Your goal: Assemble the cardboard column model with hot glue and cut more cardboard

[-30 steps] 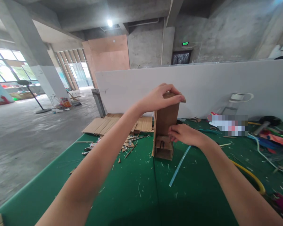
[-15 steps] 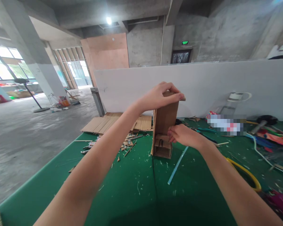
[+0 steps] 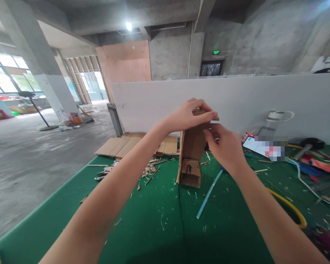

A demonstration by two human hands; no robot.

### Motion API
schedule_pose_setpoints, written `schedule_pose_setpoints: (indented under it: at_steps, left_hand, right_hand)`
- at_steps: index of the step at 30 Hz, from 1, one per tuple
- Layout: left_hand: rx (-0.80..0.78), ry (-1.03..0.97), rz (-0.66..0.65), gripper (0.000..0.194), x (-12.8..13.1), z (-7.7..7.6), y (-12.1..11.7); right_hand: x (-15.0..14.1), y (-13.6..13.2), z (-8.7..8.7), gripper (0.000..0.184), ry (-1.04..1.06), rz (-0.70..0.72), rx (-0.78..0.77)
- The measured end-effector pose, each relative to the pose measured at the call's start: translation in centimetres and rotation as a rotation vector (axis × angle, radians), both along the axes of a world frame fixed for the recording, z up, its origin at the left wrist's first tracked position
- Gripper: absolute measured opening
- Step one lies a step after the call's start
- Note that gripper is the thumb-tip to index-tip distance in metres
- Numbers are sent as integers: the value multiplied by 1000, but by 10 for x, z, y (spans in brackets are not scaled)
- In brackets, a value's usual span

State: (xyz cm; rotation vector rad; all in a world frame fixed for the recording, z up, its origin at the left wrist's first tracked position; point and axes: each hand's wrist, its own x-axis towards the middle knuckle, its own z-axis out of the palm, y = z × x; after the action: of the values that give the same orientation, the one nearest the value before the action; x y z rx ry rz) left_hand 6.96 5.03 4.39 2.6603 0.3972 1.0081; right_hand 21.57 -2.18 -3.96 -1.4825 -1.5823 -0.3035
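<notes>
The left hand [image 3: 199, 112] curls its fingers over the top of a tall, boxy structure [image 3: 194, 145] of smooth brown cardboard, gripping its upper edge. The right hand [image 3: 222, 143] is at the structure's right side, thumb and forefinger a narrow gap apart; whether they touch it, I cannot tell. The structure stands upright on the green worktop [image 3: 143, 227], its small open compartment at the base. Ribbed, flat cardboard sheets [image 3: 121, 143] lie to its left, a translucent blue strip [image 3: 209, 193] to its right.
</notes>
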Motion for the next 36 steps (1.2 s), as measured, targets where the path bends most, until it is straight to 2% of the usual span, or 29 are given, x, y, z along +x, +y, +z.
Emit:
schedule_pose_setpoints:
  at_steps: [2, 4, 9, 13, 16, 18, 21, 24, 26, 28, 30, 32, 34, 36]
  left_hand:
    - [10, 7, 6, 28, 1, 0, 1]
    - [12, 12, 10, 29, 2, 0, 3]
    - [4, 11, 12, 31, 1, 0, 4]
    - [25, 16, 12, 32, 1, 1, 1]
    - [21, 14, 13, 31, 2, 1, 3]
    - [20, 19, 3, 32, 3, 0, 6]
    - [67, -12, 42, 36, 0, -1, 7]
    - [251, -170, 232, 41, -8, -5, -10]
    - [359, -278, 357, 43, -15, -13, -32]
    - [372, -287, 355, 31, -20, -28, -56]
    - [269, -251, 298, 24, -20, -48, -76]
    - [101, -211, 305, 25, -16, -69, -84]
    - [-18, -164, 332, 28, -8, -86, -82]
    - [-83, -122, 366, 33, 1, -95, -73]
  right_hand:
    - [-5, 0, 4, 26, -152, -158, 9]
    - [-11, 2, 6, 29, -254, -267, -58]
    - [-25, 1, 7, 40, -287, -362, -182]
    - [-28, 3, 5, 32, -133, -184, -210]
    - [-24, 10, 2, 28, 104, 21, -193]
    - [-20, 14, 0, 30, 215, 102, -169]
    - [-14, 17, -3, 28, 157, 76, -124]
    - [-12, 15, -3, 22, 75, 47, -123]
    - [-11, 12, -4, 21, 83, 61, -156]
    - [-10, 9, -5, 22, 104, 94, -200]
    - [-7, 8, -7, 23, 128, 161, -246]
    - [-2, 7, -11, 24, 159, 229, -286]
    - [3, 8, -17, 26, 162, 242, -310]
    - [7, 8, -24, 28, 104, 213, -310]
